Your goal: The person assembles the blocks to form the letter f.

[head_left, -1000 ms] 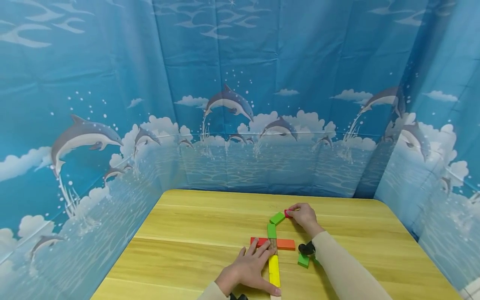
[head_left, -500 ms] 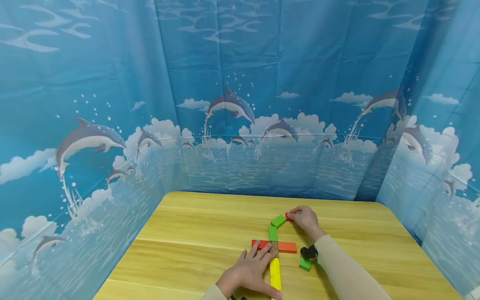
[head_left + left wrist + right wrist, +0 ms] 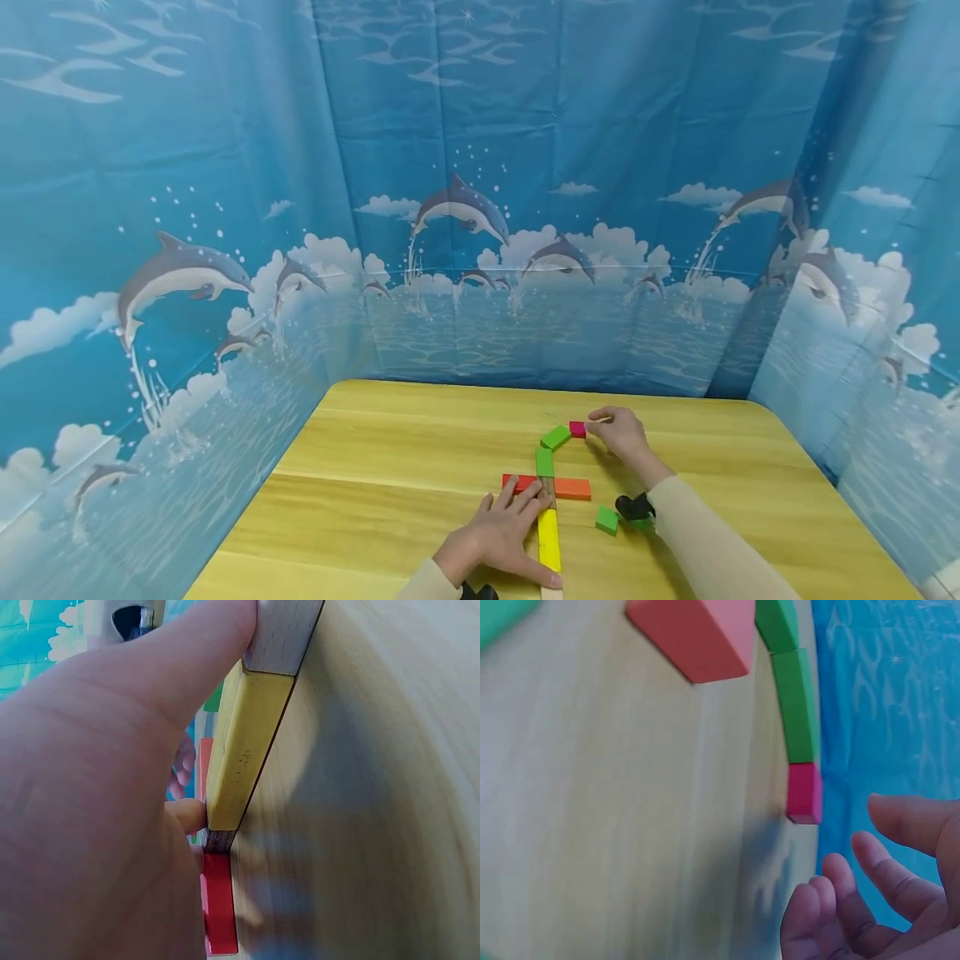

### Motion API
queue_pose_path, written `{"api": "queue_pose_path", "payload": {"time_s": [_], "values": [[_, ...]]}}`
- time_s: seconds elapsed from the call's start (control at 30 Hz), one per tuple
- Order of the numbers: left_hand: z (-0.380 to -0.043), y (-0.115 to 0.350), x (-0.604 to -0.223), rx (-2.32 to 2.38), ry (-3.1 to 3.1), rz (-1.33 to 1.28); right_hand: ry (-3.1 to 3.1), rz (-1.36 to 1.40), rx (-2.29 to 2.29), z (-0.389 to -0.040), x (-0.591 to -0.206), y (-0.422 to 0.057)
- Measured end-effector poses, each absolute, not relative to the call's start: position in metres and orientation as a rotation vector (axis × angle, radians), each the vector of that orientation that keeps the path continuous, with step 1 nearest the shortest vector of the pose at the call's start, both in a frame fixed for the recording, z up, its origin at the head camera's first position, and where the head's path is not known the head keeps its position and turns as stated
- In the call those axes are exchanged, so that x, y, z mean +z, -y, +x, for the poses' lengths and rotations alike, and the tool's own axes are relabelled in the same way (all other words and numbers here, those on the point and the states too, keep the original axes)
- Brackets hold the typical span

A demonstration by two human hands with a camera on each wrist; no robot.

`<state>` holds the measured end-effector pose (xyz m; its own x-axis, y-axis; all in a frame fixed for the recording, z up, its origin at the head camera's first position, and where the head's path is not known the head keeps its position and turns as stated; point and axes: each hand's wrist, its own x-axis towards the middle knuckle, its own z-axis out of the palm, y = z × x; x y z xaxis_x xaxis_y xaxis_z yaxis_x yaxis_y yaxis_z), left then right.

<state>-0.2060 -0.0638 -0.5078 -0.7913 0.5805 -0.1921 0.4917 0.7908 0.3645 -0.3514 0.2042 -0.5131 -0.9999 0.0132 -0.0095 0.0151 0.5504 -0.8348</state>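
Observation:
On the table, a small pink block (image 3: 577, 429) sits at the end of two green blocks (image 3: 556, 437). My right hand (image 3: 621, 433) is just right of it; the right wrist view shows a gap between the loosely bent fingers and the pink block (image 3: 804, 793). My left hand (image 3: 504, 533) lies spread over the row, fingers on the red block (image 3: 519, 482) and brown block (image 3: 547, 490). Its thumb touches a pale wooden block (image 3: 283, 637) below the yellow block (image 3: 549, 537). An orange block (image 3: 572, 489) extends right from the brown one.
A loose green block (image 3: 607, 521) lies right of the row. Another green piece (image 3: 642, 525) is partly hidden by the right wrist and its black camera (image 3: 634, 507). A dolphin-print curtain (image 3: 465, 325) hangs behind and beside the wooden table (image 3: 375, 467).
My right hand has let go of the pink block and moved slightly right, away from it. The pink block stays by the green one. The left hand keeps its place.

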Motion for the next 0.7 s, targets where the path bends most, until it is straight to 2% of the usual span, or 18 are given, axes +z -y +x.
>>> {"api": "queue_pose_path", "payload": {"time_s": [0.33, 0.7], "values": [[-0.205, 0.064, -0.506, 0.454, -2.672, 0.834, -2.833, -0.169, -1.458, -0.316, -0.5, -0.217], [-0.205, 0.064, -0.507, 0.448, -2.675, 0.821, -2.883, -0.263, -1.375, -0.277, -0.489, -0.216]]}}
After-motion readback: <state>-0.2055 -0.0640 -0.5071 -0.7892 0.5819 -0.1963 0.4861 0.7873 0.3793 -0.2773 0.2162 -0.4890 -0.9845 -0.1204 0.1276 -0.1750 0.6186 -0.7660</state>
